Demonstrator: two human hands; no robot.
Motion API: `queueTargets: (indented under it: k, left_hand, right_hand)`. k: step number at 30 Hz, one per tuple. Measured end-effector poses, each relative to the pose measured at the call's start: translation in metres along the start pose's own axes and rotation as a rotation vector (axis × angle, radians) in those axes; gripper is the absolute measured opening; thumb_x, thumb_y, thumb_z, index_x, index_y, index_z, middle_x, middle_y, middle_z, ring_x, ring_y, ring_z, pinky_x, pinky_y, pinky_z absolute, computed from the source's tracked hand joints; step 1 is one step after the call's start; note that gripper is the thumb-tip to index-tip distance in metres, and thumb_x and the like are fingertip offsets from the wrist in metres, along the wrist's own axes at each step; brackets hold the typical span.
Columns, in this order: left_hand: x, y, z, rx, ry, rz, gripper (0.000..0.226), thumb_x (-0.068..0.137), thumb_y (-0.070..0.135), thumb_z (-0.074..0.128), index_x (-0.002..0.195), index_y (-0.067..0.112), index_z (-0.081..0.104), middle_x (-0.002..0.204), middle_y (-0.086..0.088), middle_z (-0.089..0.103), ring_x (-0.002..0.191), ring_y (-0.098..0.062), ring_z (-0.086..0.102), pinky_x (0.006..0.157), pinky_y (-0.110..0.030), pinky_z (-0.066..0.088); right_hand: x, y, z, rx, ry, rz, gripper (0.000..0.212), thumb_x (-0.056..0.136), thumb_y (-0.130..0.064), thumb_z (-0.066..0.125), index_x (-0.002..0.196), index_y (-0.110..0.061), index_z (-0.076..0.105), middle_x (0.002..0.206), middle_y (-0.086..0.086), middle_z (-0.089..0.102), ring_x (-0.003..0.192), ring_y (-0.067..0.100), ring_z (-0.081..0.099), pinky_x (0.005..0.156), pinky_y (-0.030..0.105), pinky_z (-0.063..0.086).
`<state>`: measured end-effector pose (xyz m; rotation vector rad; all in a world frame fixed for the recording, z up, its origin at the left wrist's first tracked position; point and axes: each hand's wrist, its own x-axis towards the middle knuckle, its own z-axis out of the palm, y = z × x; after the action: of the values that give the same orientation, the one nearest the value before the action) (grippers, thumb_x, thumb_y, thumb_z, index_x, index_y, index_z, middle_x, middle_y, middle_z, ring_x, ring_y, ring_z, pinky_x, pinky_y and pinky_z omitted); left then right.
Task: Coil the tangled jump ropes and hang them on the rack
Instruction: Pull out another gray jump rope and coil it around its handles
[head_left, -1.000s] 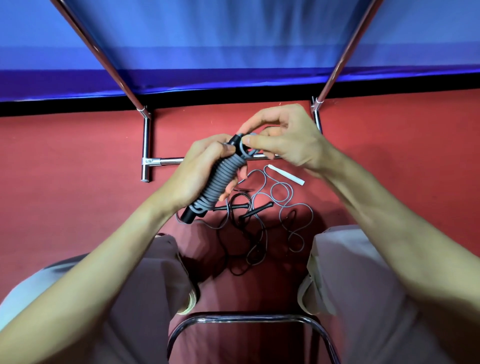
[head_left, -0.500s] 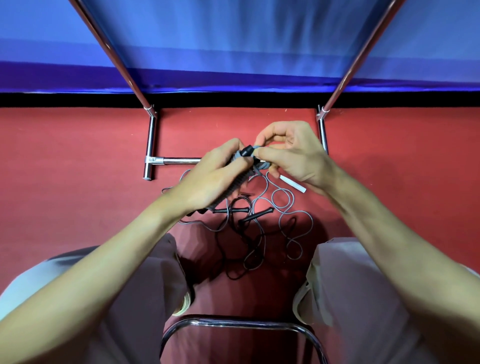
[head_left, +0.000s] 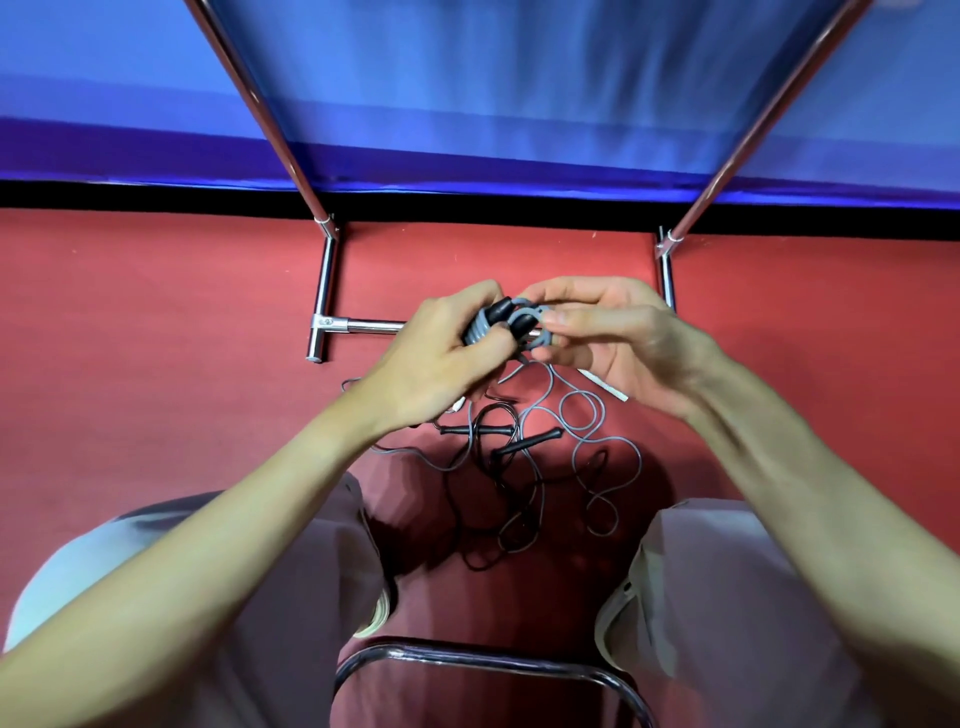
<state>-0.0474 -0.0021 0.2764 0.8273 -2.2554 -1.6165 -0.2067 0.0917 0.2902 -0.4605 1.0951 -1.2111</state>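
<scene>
My left hand (head_left: 434, 361) grips a grey jump rope wound tightly round its black handles (head_left: 496, 322), held in front of me above the floor. My right hand (head_left: 605, 338) pinches the grey cord's last loop (head_left: 535, 325) at the top of that bundle. Below on the red floor lies a tangle of black rope with black handles (head_left: 498, 467) and loose grey cord (head_left: 587, 441). The chrome rack (head_left: 324, 291) stands just beyond my hands, its two uprights rising to the top of the view.
A white stick-like handle (head_left: 608, 389) lies on the floor under my right hand. A blue curtain (head_left: 493, 88) hangs behind the rack. My knees flank the tangle, and a chrome chair rail (head_left: 467, 657) curves at the bottom.
The wound bundle has turned from lying diagonally to end-on towards me. Both hands have closed together over its top, the right now pinching the cord loop there.
</scene>
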Motion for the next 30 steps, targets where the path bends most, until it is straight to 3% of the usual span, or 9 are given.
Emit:
queueTargets:
  k: [5,9,13,17,20,22,25,30]
  left_hand:
    - [0.001,0.001,0.0,-0.056,-0.013,0.0,0.021,0.077,0.037,0.046,0.077,0.016,0.046,0.051,0.001,0.059,0.042,-0.021,0.053,0.043,-0.024,0.039]
    - [0.003,0.001,0.002,-0.082,-0.011,-0.018,0.024,0.078,0.038,0.047,0.076,0.014,0.047,0.053,-0.001,0.059,0.042,-0.023,0.056,0.045,-0.039,0.046]
    - [0.005,0.001,0.008,-0.009,0.053,-0.033,0.015,0.081,0.028,0.05,0.071,0.017,0.047,0.053,-0.013,0.057,0.043,-0.023,0.053,0.045,-0.041,0.046]
    - [0.007,0.003,0.012,0.103,0.064,-0.033,0.018,0.084,0.024,0.05,0.075,0.009,0.05,0.062,-0.023,0.06,0.048,-0.032,0.057,0.045,-0.04,0.046]
    - [0.007,0.004,0.009,0.009,-0.022,-0.064,0.014,0.084,0.028,0.052,0.08,0.015,0.052,0.07,-0.025,0.063,0.049,-0.024,0.058,0.047,-0.035,0.045]
    - [0.004,0.005,0.007,-0.014,-0.087,-0.067,0.022,0.081,0.032,0.06,0.085,0.011,0.052,0.067,-0.018,0.06,0.05,-0.018,0.054,0.047,-0.032,0.042]
    - [0.0,0.003,0.01,0.147,-0.084,-0.026,0.035,0.076,0.027,0.073,0.09,0.003,0.051,0.062,-0.001,0.048,0.042,-0.005,0.039,0.041,-0.02,0.034]
    - [0.004,-0.005,0.006,0.304,0.013,0.078,0.034,0.08,0.027,0.077,0.084,0.003,0.052,0.06,-0.002,0.05,0.049,-0.011,0.036,0.045,-0.019,0.031]
  right_hand:
    - [0.001,0.0,0.002,-0.042,0.057,-0.051,0.019,0.071,-0.005,0.064,0.09,-0.002,0.065,0.065,0.006,0.058,0.054,0.009,0.054,0.054,0.021,0.052]
    - [0.0,0.0,0.005,-0.061,0.11,-0.093,0.009,0.079,0.005,0.064,0.087,0.0,0.064,0.065,0.008,0.055,0.052,0.008,0.053,0.053,0.021,0.051]
    - [0.001,0.002,0.01,-0.069,0.157,-0.11,0.01,0.085,0.011,0.057,0.083,0.001,0.061,0.06,0.005,0.056,0.048,0.009,0.05,0.051,0.022,0.05]
    - [0.002,0.002,0.009,-0.102,0.173,-0.129,0.013,0.086,0.012,0.056,0.078,0.001,0.059,0.062,0.01,0.052,0.045,0.008,0.047,0.049,0.022,0.05]
    - [0.002,0.002,0.004,-0.193,0.209,-0.179,0.013,0.085,0.013,0.058,0.079,0.002,0.06,0.066,0.012,0.05,0.043,0.009,0.049,0.049,0.023,0.052]
    - [0.002,0.005,0.0,-0.252,0.206,-0.225,0.013,0.085,0.013,0.059,0.079,0.001,0.06,0.067,0.011,0.05,0.041,0.01,0.052,0.048,0.025,0.053]
    - [0.003,0.011,-0.004,-0.409,0.169,-0.323,0.009,0.082,0.001,0.067,0.083,-0.005,0.059,0.075,0.009,0.052,0.043,0.012,0.057,0.046,0.024,0.05]
    - [0.009,0.024,0.002,-0.524,0.225,-0.422,0.015,0.087,0.001,0.062,0.086,-0.011,0.053,0.077,0.006,0.05,0.043,0.01,0.052,0.045,0.021,0.044]
